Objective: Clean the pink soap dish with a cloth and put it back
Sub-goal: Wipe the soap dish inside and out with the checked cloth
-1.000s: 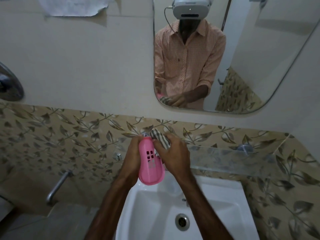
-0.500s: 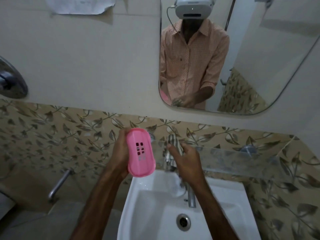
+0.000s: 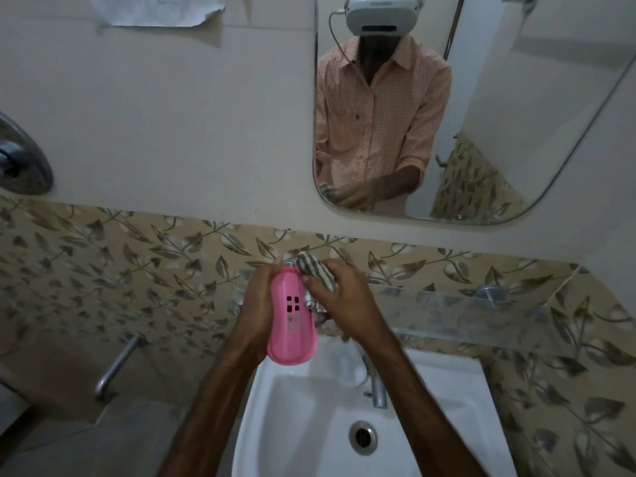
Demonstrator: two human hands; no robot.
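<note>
Head view, frame centre: left hand (image 3: 258,304) gripped the pink soap dish (image 3: 292,321); right hand (image 3: 347,301) held the cloth (image 3: 315,273) bunched against it. Wiping well likely needed firm strokes.

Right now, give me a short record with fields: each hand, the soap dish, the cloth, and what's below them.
left hand: grips the pink soap dish along its left edge
right hand: holds the striped cloth against the dish's upper right side
dish pose: upright, slotted face toward the camera
below: white sink, with the tap to the right of the dish
task state: wiping, dish not yet put back
</note>
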